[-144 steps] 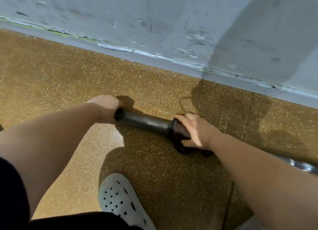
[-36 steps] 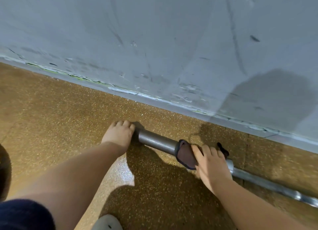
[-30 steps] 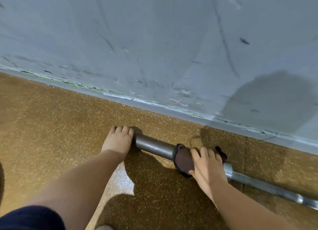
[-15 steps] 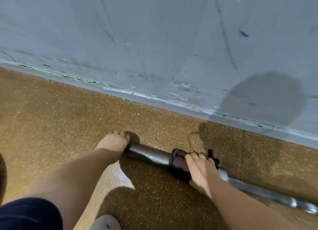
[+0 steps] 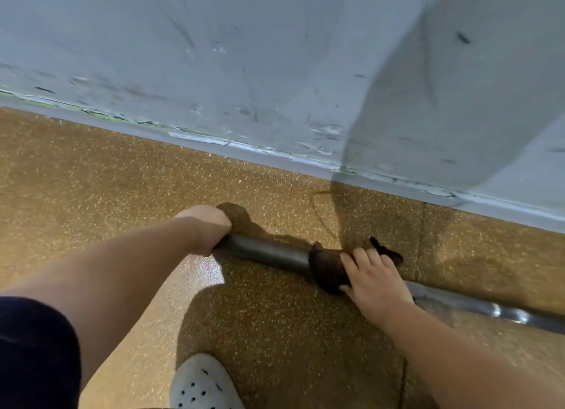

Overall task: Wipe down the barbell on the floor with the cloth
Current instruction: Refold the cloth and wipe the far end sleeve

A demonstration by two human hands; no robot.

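A grey steel barbell (image 5: 269,252) lies on the speckled brown floor, parallel to the wall, its thick sleeve at the left and its thinner shaft running off to the right. My left hand (image 5: 204,228) is closed over the sleeve's left end. A dark brown cloth (image 5: 325,268) is wrapped around the inner end of the sleeve. My right hand (image 5: 376,283) presses down on the cloth and grips it against the bar; part of the cloth sticks out behind my fingers.
A scuffed grey wall (image 5: 275,72) with a chipped base strip runs just behind the bar. My foot in a white perforated clog (image 5: 203,384) stands on the floor below the sleeve. My shadow falls across floor and wall.
My right hand and the cloth have stayed near the sleeve's inner end, shifting slightly along it. My left hand now curls more tightly over the sleeve's end. The view has tilted down, showing my clog.
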